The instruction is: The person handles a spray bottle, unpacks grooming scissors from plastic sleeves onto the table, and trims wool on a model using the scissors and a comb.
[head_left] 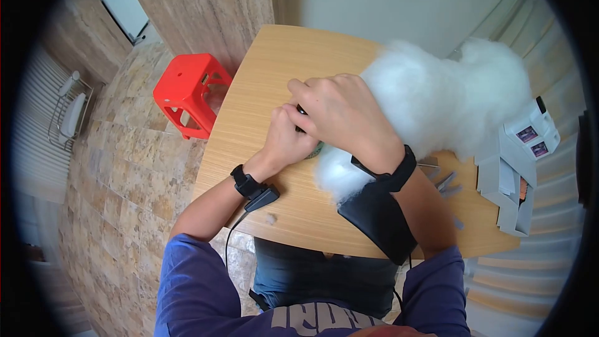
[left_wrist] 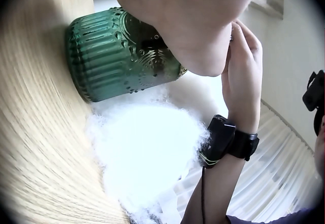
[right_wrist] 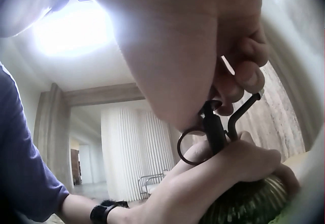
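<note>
A green ribbed glass bottle (left_wrist: pixel 101 56) stands on the wooden table. Curled round its upper part is the left hand (head_left: pixel 284 140), which grips it; this hand (right_wrist: pixel 223 168) also surrounds the base of a black metal pump top (right_wrist: pixel 214 132) with a finger ring and a bent spout. From above, the right hand (head_left: pixel 346 112) pinches the upper end of that top, its fingers (right_wrist: pixel 249 77) curled beside the spout. The head view shows only a sliver of the bottle under the hands. White fluffy stuffing (left_wrist: pixel 152 153) lies close beside the bottle.
A large heap of white stuffing (head_left: pixel 430 93) covers the table's right side. A black case (head_left: pixel 380 221) lies near the front edge, with grey strips (head_left: pixel 446 181) and a white box (head_left: pixel 505 187) farther right. A red stool (head_left: pixel 181 87) stands left of the table (head_left: pixel 299 50).
</note>
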Available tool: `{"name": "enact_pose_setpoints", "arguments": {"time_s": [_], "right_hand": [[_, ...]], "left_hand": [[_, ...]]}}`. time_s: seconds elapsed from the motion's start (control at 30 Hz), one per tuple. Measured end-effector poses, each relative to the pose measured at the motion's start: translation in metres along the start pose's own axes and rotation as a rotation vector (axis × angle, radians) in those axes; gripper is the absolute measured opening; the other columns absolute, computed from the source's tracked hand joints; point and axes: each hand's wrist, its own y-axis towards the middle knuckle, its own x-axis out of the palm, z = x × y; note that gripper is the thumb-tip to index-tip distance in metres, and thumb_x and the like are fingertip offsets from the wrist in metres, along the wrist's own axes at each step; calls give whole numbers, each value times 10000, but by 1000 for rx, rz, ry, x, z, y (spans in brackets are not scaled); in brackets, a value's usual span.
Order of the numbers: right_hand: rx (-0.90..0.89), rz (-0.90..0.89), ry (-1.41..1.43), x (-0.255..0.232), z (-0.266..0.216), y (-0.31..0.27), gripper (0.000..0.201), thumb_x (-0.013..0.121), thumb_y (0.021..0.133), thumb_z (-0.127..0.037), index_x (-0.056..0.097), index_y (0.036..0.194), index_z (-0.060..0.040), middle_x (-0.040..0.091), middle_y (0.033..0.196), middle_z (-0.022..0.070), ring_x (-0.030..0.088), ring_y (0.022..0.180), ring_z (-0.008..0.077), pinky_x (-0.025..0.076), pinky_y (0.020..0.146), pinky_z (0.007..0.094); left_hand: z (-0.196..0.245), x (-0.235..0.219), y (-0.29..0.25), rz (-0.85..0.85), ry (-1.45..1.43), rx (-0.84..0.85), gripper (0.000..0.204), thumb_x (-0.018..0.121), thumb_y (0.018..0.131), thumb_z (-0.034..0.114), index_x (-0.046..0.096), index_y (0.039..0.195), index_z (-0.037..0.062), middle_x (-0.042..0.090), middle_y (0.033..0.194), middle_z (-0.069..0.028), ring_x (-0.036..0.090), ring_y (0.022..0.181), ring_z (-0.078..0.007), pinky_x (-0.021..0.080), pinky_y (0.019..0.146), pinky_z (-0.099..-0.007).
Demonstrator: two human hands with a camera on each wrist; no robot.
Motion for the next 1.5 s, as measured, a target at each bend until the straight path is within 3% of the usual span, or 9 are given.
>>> {"name": "enact_pose_setpoints", "arguments": {"time_s": [0.2,0.27,0.5,0.7,0.93,1.03,1.13,1.23,1.5], "right_hand": [[10,1,42,1,1,-1,132,693,791,-123,615,744,-29,633,621,167,686,608,333,512,515,396],[52,155,93,-7,0,5,173,695,826,-149,621,751,-12,625,615,177,670,609,363,515,528,416],[126,-37,80,-37,-1,26,325,721,892,-293,651,770,0,633,653,205,656,632,402,525,573,462],[131,182,331,-20,-4,61,352,692,927,-344,667,864,2,693,812,205,688,804,413,552,711,471],[-65,-91,367,23,-15,73,453,623,965,-446,674,976,4,701,1003,214,666,1001,396,528,886,473],[-93,-215,375,32,-16,67,529,599,962,-515,686,1001,6,709,998,208,672,1005,391,529,892,467],[-79,-287,381,41,-15,67,601,582,949,-584,698,998,4,714,1003,209,675,1019,386,529,900,461],[-74,-286,393,47,-18,58,641,579,937,-624,700,969,4,712,994,207,675,1001,382,528,897,458],[-35,-283,452,44,-16,54,662,588,929,-644,690,928,10,680,926,179,666,932,378,517,861,471]], "left_hand": [[-5,2,-2,13,3,-46,238,724,821,109,615,921,-77,650,683,-236,678,622,-392,512,568,-420],[0,2,-1,32,-13,-41,259,732,824,121,618,938,-82,649,678,-237,686,632,-397,515,571,-421],[-1,3,0,55,10,-9,274,745,832,142,638,985,-59,664,696,-223,690,631,-395,525,585,-426],[5,5,2,100,-6,15,201,722,847,100,654,978,-36,685,742,-200,695,668,-381,526,615,-419],[-7,4,-7,33,17,37,283,780,841,162,716,1065,2,741,1009,-154,701,912,-282,534,799,-398],[-4,-4,-12,-133,149,-11,339,772,850,252,717,1088,16,747,1039,-155,701,955,-293,529,843,-422],[-11,-3,-17,-90,159,90,234,758,871,168,708,1042,16,736,977,-132,682,901,-248,524,778,-397],[1,-7,-17,-261,35,-68,207,741,882,134,706,1047,14,735,984,-116,676,930,-211,522,789,-378],[-5,1,-15,-99,3,-74,239,736,898,119,679,1088,-13,706,1012,-121,657,963,-220,519,820,-391]]}}
